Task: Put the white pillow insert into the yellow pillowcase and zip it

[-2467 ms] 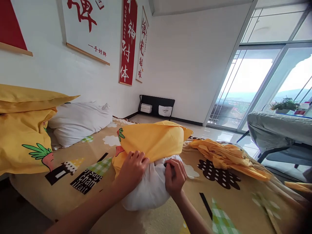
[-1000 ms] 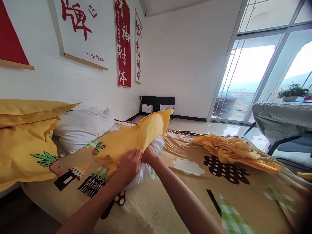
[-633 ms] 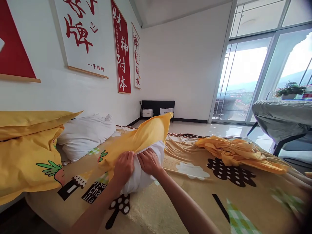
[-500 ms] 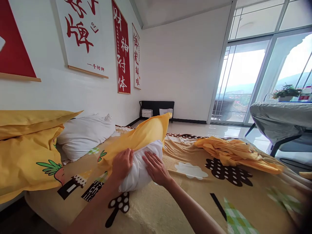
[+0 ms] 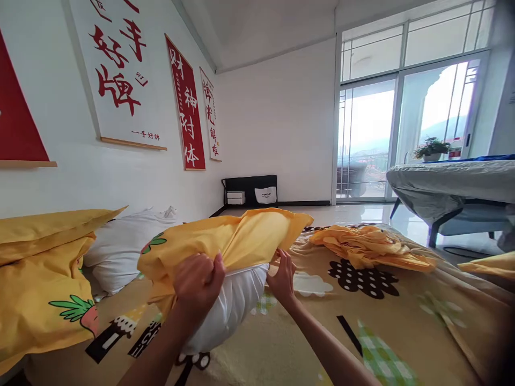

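A yellow pillowcase (image 5: 241, 233) covers the far part of a white pillow (image 5: 231, 308), whose near end sticks out of the opening. My left hand (image 5: 199, 281) is closed in a fist on the pillowcase's edge, left of the middle. At the opening's right corner, my right hand (image 5: 282, 276) pinches the yellow cloth between thumb and fingers. A carrot print shows on the left side of the case. Both lie over a tan patterned blanket (image 5: 257, 348) on the bed.
Left lie yellow carrot-print pillows (image 5: 40, 289) and a bare white pillow (image 5: 115, 249). Crumpled yellow cloth (image 5: 370, 246) rests on the bed's right side. Beyond stand a covered table (image 5: 450, 179) and a low black bench (image 5: 249, 185). Hanging scrolls (image 5: 187, 102) line the left wall.
My right hand has left the white pillow and moved right and up to the pillowcase's edge. The case now sits wider across the pillow. The view has turned slightly right and up.
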### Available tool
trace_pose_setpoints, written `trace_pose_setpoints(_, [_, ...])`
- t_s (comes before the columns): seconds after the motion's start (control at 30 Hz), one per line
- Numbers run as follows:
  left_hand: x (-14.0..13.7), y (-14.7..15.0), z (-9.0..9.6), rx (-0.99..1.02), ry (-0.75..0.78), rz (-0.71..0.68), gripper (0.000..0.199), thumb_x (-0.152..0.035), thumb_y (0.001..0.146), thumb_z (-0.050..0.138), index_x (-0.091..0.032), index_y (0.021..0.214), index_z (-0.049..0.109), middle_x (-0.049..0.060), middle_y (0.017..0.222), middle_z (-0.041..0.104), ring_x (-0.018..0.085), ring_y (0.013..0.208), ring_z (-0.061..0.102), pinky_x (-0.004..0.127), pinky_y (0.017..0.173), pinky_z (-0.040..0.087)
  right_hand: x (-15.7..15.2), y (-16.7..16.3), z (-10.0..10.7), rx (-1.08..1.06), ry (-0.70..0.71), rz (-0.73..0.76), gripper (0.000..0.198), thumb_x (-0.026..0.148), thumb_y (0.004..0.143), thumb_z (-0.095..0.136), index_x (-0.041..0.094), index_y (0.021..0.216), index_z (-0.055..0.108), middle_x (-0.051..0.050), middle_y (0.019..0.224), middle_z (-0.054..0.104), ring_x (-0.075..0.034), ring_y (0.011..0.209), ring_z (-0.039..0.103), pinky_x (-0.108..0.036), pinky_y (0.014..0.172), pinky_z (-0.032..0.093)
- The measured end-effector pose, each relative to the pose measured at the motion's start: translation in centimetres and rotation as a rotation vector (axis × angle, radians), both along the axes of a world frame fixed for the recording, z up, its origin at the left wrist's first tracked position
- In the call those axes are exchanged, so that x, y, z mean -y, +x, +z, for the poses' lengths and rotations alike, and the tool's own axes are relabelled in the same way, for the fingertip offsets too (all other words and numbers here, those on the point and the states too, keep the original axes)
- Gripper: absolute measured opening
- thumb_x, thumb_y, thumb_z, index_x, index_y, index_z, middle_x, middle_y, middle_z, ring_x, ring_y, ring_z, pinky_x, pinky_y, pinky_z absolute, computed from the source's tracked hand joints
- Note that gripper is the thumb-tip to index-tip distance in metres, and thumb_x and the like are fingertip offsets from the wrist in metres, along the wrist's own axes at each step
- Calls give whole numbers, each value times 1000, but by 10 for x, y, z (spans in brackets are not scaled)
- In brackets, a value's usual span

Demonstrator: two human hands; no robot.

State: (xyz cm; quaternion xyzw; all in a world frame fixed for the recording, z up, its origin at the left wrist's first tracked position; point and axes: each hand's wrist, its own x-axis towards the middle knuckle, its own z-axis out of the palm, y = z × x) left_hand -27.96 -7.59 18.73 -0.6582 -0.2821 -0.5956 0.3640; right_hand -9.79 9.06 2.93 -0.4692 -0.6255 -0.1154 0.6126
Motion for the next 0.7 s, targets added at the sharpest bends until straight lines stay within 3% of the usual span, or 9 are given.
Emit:
trace_pose_setpoints(0.1, [25,8,23,112,39,-6,48,-7,81,60,-16,49,26,-7,46,24,5,44,23,22,47,25,32,16,33,61,201,-47,67,30,76,53,19,138,33,-15,122,47,-30,114,46,-48,96,34])
trace_pose_setpoints(0.2, [38,10,46,391,17,14,48,-16,80,62,-16,46,27,-7,46,18,5,43,19,23,44,19,65,36,74,101,340,-95,65,26,78,51,21,140,33,-14,119,46,-30,114,44,-49,97,32])
trace_pose_setpoints(0.3, [29,-2,67,713,-106,-86,46,-24,80,60,-18,46,29,-6,47,18,6,45,20,23,44,16,97,55,115,85,354,-99,62,30,78,55,22,137,39,-12,118,46,-30,113,45,-50,98,33])
trace_pose_setpoints(0.37, [7,-12,70,830,-214,-165,44,-26,78,58,-18,46,28,-6,47,19,6,47,20,23,45,18,117,63,137,92,346,-84,56,28,79,55,22,133,44,-12,119,48,-29,114,46,-50,98,34])
trace_pose_setpoints(0.43, [-23,-16,57,828,-392,-183,42,-28,80,53,-19,47,27,-6,48,20,7,48,22,22,45,20,134,60,149,156,339,-31,46,21,82,50,23,128,50,-11,119,51,-28,115,48,-49,98,34])
trace_pose_setpoints(0.5, [-54,-12,30,698,-641,-154,41,-32,85,43,-20,49,27,-5,48,22,8,48,26,22,47,25,149,46,147,328,271,126,40,18,86,44,24,125,53,-9,117,56,-24,113,52,-45,97,36])
trace_pose_setpoints(0.6, [-90,-1,-21,524,-832,-157,43,-38,85,45,-21,48,30,-4,46,29,10,47,32,25,49,28,163,12,118,737,75,421,39,37,90,49,24,127,53,-9,121,59,-24,115,52,-42,98,38])
trace_pose_setpoints(0.7, [-110,-8,-60,422,-945,-152,43,-40,84,47,-22,47,34,-3,46,36,12,48,37,26,50,33,160,-15,77,963,-42,478,65,53,80,61,22,135,48,-13,136,50,-31,129,40,-50,107,30])
